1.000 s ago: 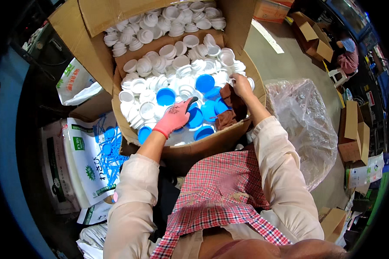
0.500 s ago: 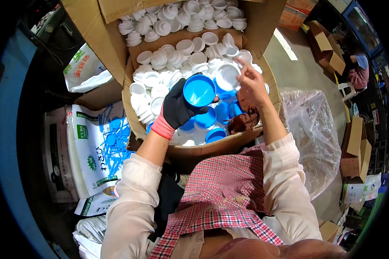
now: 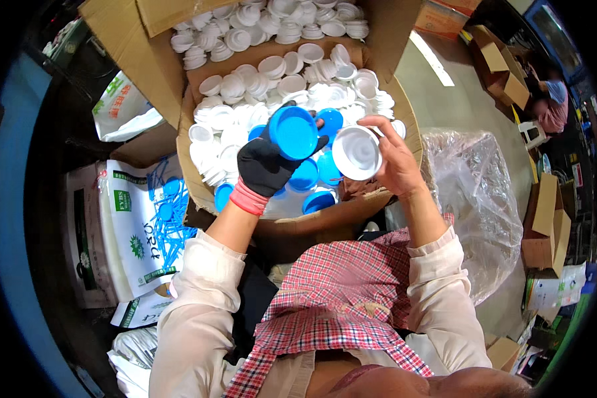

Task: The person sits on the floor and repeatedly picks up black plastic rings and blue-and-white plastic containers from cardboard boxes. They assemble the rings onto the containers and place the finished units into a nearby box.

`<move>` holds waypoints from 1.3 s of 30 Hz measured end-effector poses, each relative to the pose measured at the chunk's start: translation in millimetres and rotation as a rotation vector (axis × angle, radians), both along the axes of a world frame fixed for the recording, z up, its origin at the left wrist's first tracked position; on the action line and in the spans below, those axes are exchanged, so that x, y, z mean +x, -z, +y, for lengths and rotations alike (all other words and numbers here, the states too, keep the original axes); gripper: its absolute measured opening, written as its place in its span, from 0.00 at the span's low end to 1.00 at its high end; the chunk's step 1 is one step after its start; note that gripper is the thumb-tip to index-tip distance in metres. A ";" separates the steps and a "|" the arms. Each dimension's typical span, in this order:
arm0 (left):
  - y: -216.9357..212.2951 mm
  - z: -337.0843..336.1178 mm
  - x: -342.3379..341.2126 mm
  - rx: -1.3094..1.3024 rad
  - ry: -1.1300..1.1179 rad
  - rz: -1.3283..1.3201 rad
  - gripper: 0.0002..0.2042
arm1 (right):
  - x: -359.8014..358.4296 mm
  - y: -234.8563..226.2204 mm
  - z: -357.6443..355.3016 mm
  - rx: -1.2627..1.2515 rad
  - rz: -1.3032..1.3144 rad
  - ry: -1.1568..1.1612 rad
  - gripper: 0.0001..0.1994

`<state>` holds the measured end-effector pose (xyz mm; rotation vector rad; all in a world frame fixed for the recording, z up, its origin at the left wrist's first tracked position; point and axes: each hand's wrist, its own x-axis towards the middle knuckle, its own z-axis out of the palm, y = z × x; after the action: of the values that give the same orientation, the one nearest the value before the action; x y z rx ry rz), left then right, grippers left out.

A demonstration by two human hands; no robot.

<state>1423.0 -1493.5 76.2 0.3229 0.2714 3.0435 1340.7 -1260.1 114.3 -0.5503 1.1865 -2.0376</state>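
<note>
In a black glove with a pink cuff, my left hand (image 3: 265, 162) is closed around a blue plastic cap (image 3: 293, 133), its round hollow turned up. My bare right hand (image 3: 398, 159) grips a white plastic cap (image 3: 357, 153) by its edge, close to the right of the blue one and apart from it. Both are held over a large cardboard box (image 3: 404, 113) heaped with white caps (image 3: 222, 118). Several loose blue caps (image 3: 304, 175) lie below my hands at the near side. A brown cloth (image 3: 365, 187) is partly hidden under my right hand.
Left of the box, blue sprue pieces (image 3: 169, 215) lie on a white printed sack (image 3: 126, 232). A clear plastic bag (image 3: 474, 212) stands on the right. Farther right are open cardboard boxes (image 3: 544, 225) and a seated person (image 3: 552, 106) near a white stool (image 3: 532, 134).
My right hand has come down and toward me, now with the white cap tilted in its fingers. The blue cap in my left hand has shifted slightly left.
</note>
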 end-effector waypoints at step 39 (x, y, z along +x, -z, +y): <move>25.4 14.7 10.2 -1.220 -0.749 0.292 0.33 | 50.3 -11.1 -57.4 0.422 1.362 0.570 0.34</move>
<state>1433.3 -1478.8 50.8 0.6142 2.5119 2.6185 1391.0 -1317.5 125.3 -1.6269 2.7028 -1.5768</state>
